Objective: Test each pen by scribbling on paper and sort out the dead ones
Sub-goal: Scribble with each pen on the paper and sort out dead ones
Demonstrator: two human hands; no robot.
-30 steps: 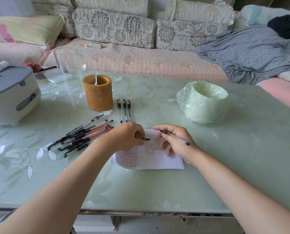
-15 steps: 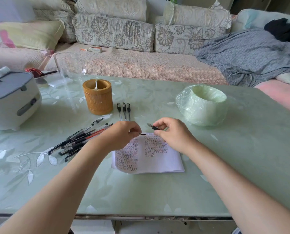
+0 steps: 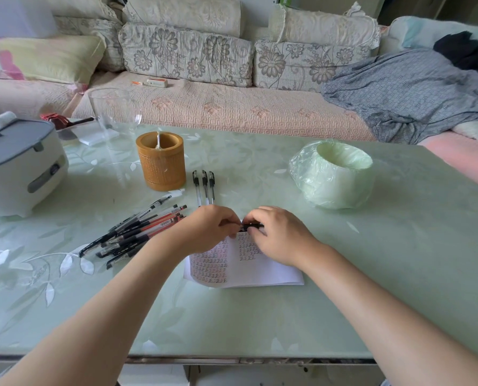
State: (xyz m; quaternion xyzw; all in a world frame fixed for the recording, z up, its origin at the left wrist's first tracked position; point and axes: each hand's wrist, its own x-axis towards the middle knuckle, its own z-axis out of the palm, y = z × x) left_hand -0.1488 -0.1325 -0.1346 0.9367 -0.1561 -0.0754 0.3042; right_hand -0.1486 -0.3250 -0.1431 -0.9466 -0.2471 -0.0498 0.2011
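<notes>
My left hand [image 3: 210,229] and my right hand [image 3: 281,236] meet just above the far edge of the white paper [image 3: 262,271], which is covered in rows of red and black scribbles. Between them they hold a black pen [image 3: 251,226] lying level; the left fingers pinch its left end and the right fingers curl round the rest, hiding most of it. A loose pile of several black and red pens [image 3: 137,229] lies to the left. Three black pens [image 3: 204,188] lie side by side beyond my hands.
A round wooden holder [image 3: 161,165] stands behind the pens. A small bin lined with a green bag [image 3: 335,174] sits at the right. A white and grey appliance [image 3: 17,168] and a clear glass jug [image 3: 115,112] stand at the left. A sofa runs behind the table.
My hands were apart, the left with a small black piece and the right with the pen. They have come together and now both hold the pen.
</notes>
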